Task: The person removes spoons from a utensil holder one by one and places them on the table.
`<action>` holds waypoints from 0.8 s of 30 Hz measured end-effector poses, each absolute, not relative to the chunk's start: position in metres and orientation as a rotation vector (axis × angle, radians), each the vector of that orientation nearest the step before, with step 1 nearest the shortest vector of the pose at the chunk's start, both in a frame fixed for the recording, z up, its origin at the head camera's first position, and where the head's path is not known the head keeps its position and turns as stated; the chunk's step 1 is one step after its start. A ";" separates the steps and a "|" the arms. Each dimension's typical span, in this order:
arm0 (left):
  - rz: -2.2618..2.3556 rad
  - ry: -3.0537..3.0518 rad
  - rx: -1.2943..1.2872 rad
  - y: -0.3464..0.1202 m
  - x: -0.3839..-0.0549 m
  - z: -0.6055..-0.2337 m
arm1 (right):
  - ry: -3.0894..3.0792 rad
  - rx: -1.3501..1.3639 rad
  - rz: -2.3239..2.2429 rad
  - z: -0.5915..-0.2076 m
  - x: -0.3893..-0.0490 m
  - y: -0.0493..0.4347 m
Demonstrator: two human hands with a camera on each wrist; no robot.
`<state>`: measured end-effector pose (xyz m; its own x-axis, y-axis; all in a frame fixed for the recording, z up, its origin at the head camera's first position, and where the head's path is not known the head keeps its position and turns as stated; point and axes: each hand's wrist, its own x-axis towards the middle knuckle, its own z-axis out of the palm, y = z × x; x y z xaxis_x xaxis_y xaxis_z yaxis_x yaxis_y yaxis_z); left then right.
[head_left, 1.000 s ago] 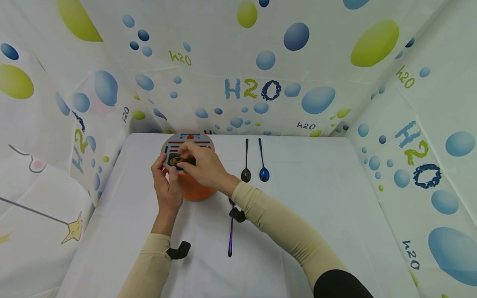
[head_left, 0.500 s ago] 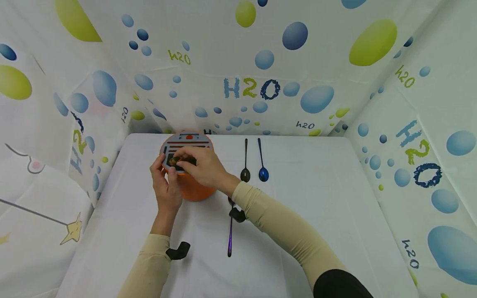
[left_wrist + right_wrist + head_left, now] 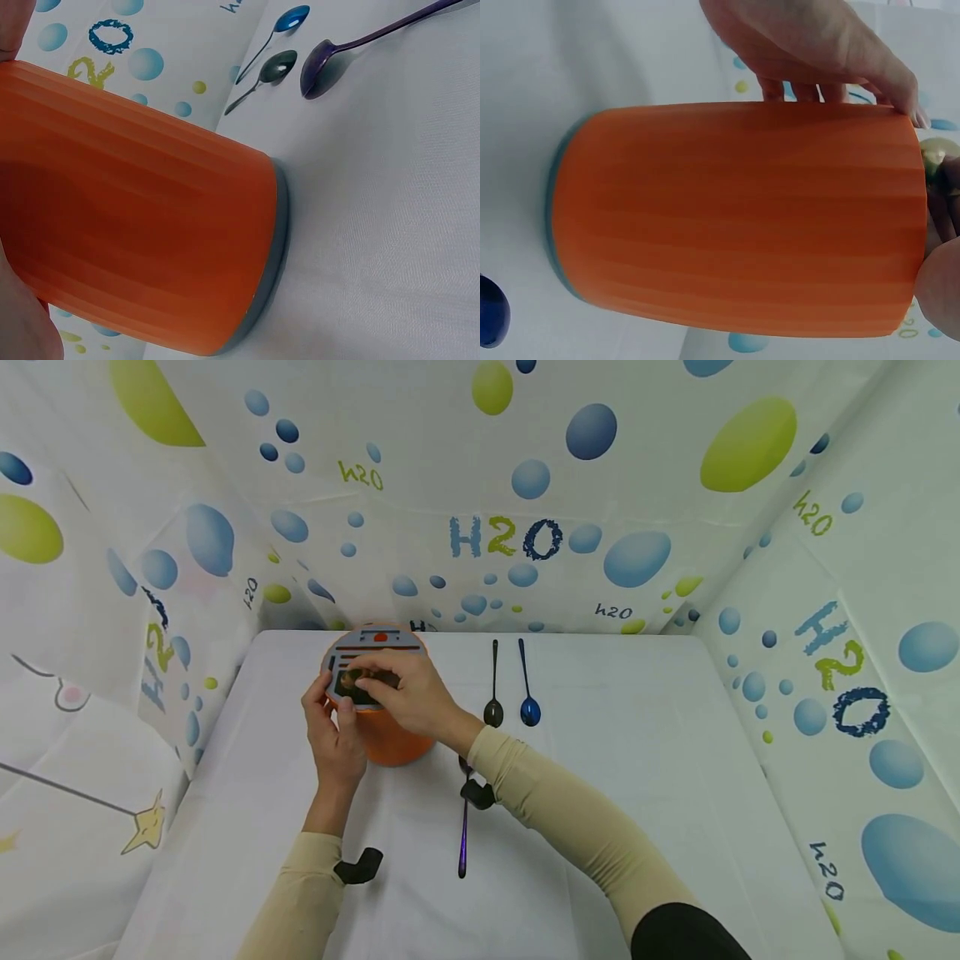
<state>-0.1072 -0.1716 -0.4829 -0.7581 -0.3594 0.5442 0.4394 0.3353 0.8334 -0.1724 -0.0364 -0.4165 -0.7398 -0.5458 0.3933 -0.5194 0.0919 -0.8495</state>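
An orange utensil holder (image 3: 396, 743) with a grey slotted top stands upright at the back left of the table. My left hand (image 3: 335, 739) holds its left side near the rim, fingers on the far side and thumb towards me. Over the top, my right hand (image 3: 412, 693) pinches a gold-coloured spoon (image 3: 348, 680) at the larger front opening. Its rounded bowl shows by the fingertips, and the rest is hidden by the hand and holder. In the right wrist view, the gold spoon (image 3: 933, 156) peeks past the rim.
Right of the holder lie a dark spoon (image 3: 493, 712) and a blue spoon (image 3: 530, 711), side by side. A purple spoon (image 3: 462, 843) lies nearer, partly covered by the black wrist mount (image 3: 478, 794). A patterned cloth (image 3: 507, 485) hangs behind the table.
My right fingers have shifted slightly over the opening, and the gold spoon's bowl has turned between them. The left hand and the holder have stayed in place.
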 end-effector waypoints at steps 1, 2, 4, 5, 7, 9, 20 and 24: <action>-1.495 -1.920 -0.070 -0.172 -0.107 -0.483 | 2.293 -1.118 -1.791 -0.416 -0.172 -0.036; -1.495 -1.922 -0.071 -0.172 -0.107 -0.482 | 2.280 -1.109 -1.809 -0.416 -0.171 -0.036; -1.497 -1.923 -0.072 -0.171 -0.107 -0.482 | 2.266 -1.094 -1.824 -0.415 -0.171 -0.036; -1.497 -1.923 -0.074 -0.171 -0.107 -0.482 | 2.263 -1.090 -1.830 -0.415 -0.171 -0.036; -1.497 -1.922 -0.081 -0.172 -0.107 -0.483 | 2.263 -1.083 -1.834 -0.415 -0.170 -0.036; -1.495 -1.921 -0.087 -0.172 -0.108 -0.483 | 2.267 -1.071 -1.828 -0.414 -0.170 -0.036; -1.492 -1.921 -0.090 -0.172 -0.108 -0.481 | 2.233 -1.039 -1.852 -0.413 -0.171 -0.036; -1.490 -1.925 -0.088 -0.172 -0.108 -0.481 | 2.232 -1.042 -1.862 -0.412 -0.171 -0.037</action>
<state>-0.1083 -0.1717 -0.4807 -0.7588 -0.3464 0.5516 0.4473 0.3384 0.8279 -0.1707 -0.0366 -0.4125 -0.7710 -0.5202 0.3674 -0.4547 0.0457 -0.8895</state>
